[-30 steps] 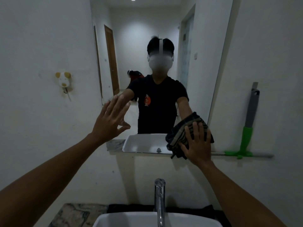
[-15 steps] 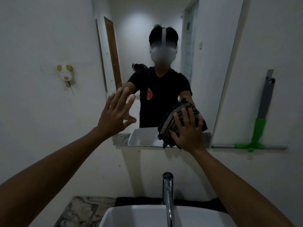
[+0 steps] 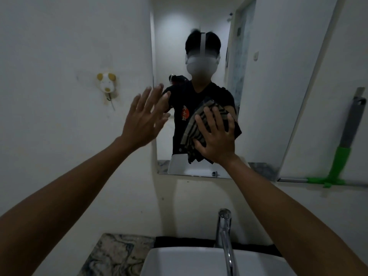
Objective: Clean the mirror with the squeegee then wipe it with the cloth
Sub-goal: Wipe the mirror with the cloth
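Mirror (image 3: 258,76), cloth (image 3: 196,128) pressed on it under flat right hand (image 3: 216,142), left hand (image 3: 145,122) raised, splayed

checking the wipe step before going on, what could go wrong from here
The left hand has bare fingers at the left edge of the mirror and may smudge it. The right hand presses the bunched cloth with flat fingers only, so it might slip toward the sink. A wide rightward stroke could knock the leaning squeegee.

Marbled bench (image 3: 111,255) carries a white basin (image 3: 179,261). Bare bench surface shows left of the basin. Chrome tap (image 3: 225,232) stands at the basin's rear edge.
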